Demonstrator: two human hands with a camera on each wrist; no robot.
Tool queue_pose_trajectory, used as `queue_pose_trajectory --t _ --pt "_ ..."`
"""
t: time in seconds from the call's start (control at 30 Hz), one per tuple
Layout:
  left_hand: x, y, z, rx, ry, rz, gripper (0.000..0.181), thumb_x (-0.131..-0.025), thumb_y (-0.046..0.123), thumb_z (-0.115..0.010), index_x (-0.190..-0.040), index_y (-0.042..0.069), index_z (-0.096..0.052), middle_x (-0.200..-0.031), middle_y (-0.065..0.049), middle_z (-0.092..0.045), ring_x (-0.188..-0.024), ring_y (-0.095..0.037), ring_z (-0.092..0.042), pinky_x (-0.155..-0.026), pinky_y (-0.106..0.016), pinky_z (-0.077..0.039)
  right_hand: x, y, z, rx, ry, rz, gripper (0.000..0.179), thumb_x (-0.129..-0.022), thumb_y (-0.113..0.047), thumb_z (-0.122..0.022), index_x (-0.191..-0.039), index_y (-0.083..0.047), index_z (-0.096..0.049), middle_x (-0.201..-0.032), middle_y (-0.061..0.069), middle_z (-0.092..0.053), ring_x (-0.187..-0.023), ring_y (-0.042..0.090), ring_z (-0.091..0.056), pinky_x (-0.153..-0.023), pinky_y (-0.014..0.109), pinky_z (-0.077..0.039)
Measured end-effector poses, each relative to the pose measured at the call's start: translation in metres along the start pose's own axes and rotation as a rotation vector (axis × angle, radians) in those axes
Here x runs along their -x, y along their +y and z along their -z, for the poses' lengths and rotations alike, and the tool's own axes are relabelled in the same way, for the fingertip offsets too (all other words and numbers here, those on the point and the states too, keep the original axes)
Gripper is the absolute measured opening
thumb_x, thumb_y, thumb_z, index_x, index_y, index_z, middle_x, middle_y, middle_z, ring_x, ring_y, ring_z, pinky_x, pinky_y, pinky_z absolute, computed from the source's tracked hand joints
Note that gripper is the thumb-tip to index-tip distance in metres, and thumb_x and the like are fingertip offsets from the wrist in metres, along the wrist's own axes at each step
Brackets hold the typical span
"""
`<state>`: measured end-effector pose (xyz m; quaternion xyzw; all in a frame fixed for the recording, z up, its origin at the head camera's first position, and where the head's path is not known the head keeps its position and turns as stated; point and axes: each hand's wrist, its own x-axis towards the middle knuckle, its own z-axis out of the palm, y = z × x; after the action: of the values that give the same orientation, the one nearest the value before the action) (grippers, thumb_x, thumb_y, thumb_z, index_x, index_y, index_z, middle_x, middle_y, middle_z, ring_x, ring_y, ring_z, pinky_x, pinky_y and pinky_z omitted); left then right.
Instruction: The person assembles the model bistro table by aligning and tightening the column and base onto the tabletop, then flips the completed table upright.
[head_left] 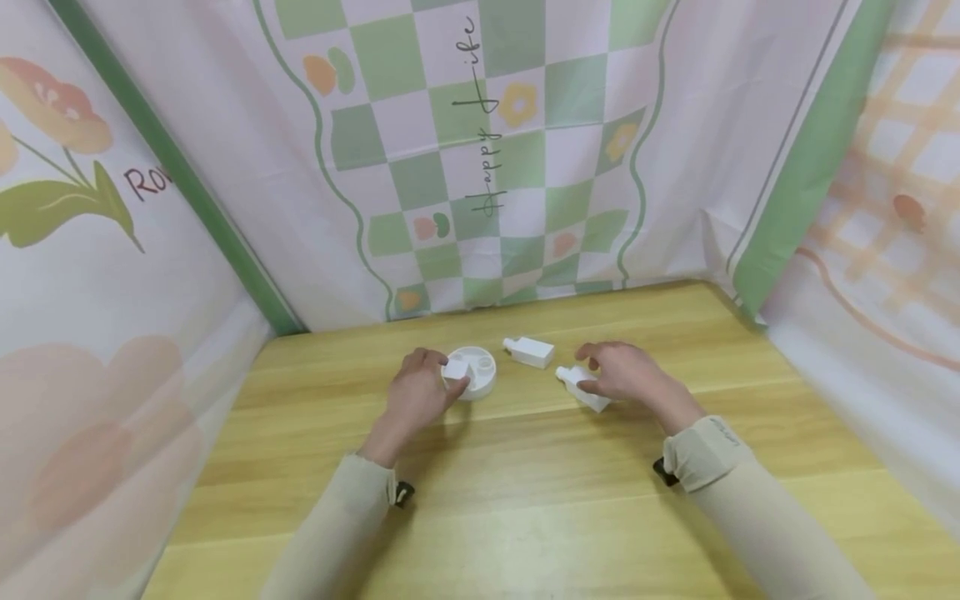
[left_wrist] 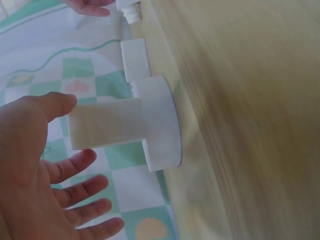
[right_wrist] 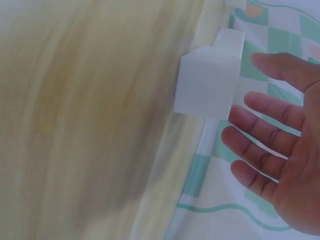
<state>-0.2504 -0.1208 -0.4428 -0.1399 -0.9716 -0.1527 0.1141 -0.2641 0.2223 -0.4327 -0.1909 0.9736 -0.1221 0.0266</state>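
Note:
A white round holder point(head_left: 483, 385) with round recesses stands on the table. Upright on it is a white rectangular bottle point(left_wrist: 106, 124), its neck end hidden. My left hand point(head_left: 418, 390) has thumb and index finger at opposite sides of this bottle's top end, a light pinch; the other fingers spread free in the left wrist view. A second white rectangular bottle point(head_left: 585, 390) lies on its side under my right hand point(head_left: 628, 371). In the right wrist view those fingers are loosely bent around its near side, without a grip. A third white bottle point(head_left: 531, 352) lies between holder and right hand.
The wooden table point(head_left: 510, 500) runs back to a checked green and white curtain point(head_left: 487, 167). Fabric walls also stand on the left and right sides. The third bottle lies close to the holder's right.

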Motion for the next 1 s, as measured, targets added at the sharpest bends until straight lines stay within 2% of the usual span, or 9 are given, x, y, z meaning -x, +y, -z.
queue_pose_trajectory --t 0.17,0.23,0.4,0.53,0.87,1.0 --pt "0.001 -0.001 0.001 0.08 -0.039 0.041 0.053 -0.093 0.047 -0.066 -0.127 0.007 -0.062 -0.13 -0.014 -0.057 -0.123 -0.031 -0.055 -0.093 -0.044 -0.056 0.001 0.005 -0.006 0.02 -0.008 -0.014 0.054 -0.084 -0.037 -0.076 -0.126 -0.006 -0.063 -0.105 0.012 -0.072 -0.09 0.025 -0.068 -0.08 0.045 -0.057" --pt "0.001 -0.002 0.001 0.086 -0.049 0.052 0.053 -0.093 0.047 -0.066 -0.129 0.009 -0.062 -0.131 -0.014 -0.057 -0.124 -0.032 -0.054 -0.094 -0.044 -0.056 0.001 0.007 -0.008 0.026 -0.014 -0.019 0.055 -0.083 -0.039 -0.077 -0.125 -0.006 -0.064 -0.102 0.01 -0.072 -0.087 0.023 -0.067 -0.078 0.043 -0.057" --pt "0.0 -0.004 -0.002 0.062 -0.031 0.044 0.053 -0.092 0.051 -0.066 -0.125 0.009 -0.061 -0.129 -0.015 -0.058 -0.117 -0.031 -0.058 -0.088 -0.043 -0.058 0.003 0.009 -0.01 0.022 -0.04 -0.035 0.059 -0.08 -0.043 -0.079 -0.124 -0.006 -0.064 -0.092 0.005 -0.072 -0.077 0.016 -0.064 -0.068 0.036 -0.055" --pt "0.0 -0.005 -0.002 0.078 0.004 0.024 0.047 -0.094 0.043 -0.067 -0.126 0.009 -0.062 -0.127 -0.016 -0.059 -0.116 -0.032 -0.058 -0.088 -0.044 -0.058 0.005 0.008 -0.009 0.013 -0.065 -0.062 0.06 -0.077 -0.045 -0.081 -0.121 -0.008 -0.065 -0.089 0.004 -0.07 -0.074 0.016 -0.06 -0.065 0.034 -0.051" --pt "-0.001 -0.007 -0.001 0.075 0.042 0.011 0.044 -0.096 0.037 -0.066 -0.13 0.01 -0.061 -0.127 -0.018 -0.059 -0.118 -0.034 -0.058 -0.085 -0.045 -0.059 0.008 0.012 -0.013 0.046 -0.121 -0.111 0.044 -0.073 -0.045 -0.082 -0.099 -0.014 -0.066 -0.086 0.003 -0.067 -0.074 0.019 -0.058 -0.062 0.032 -0.047" --pt "-0.002 -0.008 -0.002 0.061 0.051 0.011 0.043 -0.097 0.034 -0.065 -0.133 0.011 -0.06 -0.125 -0.019 -0.059 -0.116 -0.035 -0.058 -0.083 -0.046 -0.059 0.008 0.014 -0.013 0.023 -0.128 -0.124 0.036 -0.073 -0.041 -0.081 -0.093 -0.016 -0.064 -0.085 0.002 -0.067 -0.074 0.019 -0.057 -0.063 0.033 -0.046"
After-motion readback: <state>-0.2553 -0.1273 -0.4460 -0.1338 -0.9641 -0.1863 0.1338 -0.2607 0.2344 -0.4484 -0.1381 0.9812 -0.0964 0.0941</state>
